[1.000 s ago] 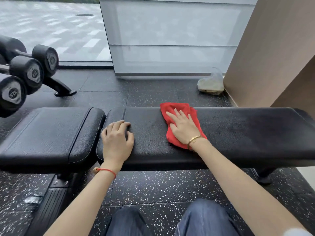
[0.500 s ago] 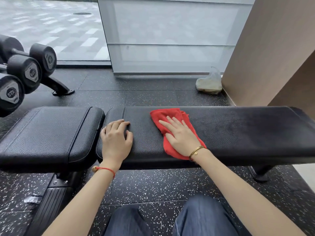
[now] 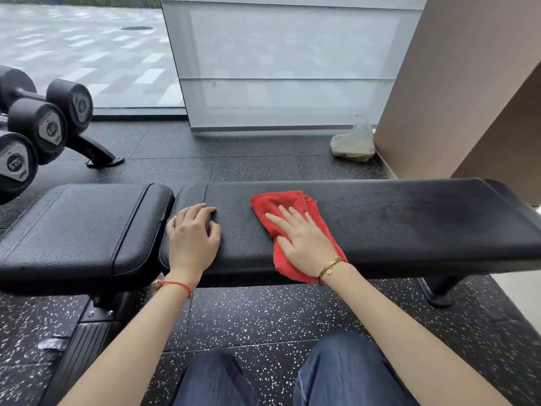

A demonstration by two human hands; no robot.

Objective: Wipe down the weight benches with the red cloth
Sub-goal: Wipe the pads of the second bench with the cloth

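Denim knees (image 3: 292, 379) sit at 6 o'clock, speckled rubber floor (image 3: 263, 315) under them. Past that is the black padded desk (image 3: 409, 224). Left hand (image 3: 191, 238) rests on its pad near 9 o'clock, grip loosely curled, holding nothing. Right hand (image 3: 304, 238) lies flat on the red cloth (image 3: 281, 202) mid-desk, fingers spread, pressing it down. Dumbbells (image 3: 38, 130) are at 10 o'clock, a plastic bag (image 3: 352, 142) at 1 o'clock by the wall.
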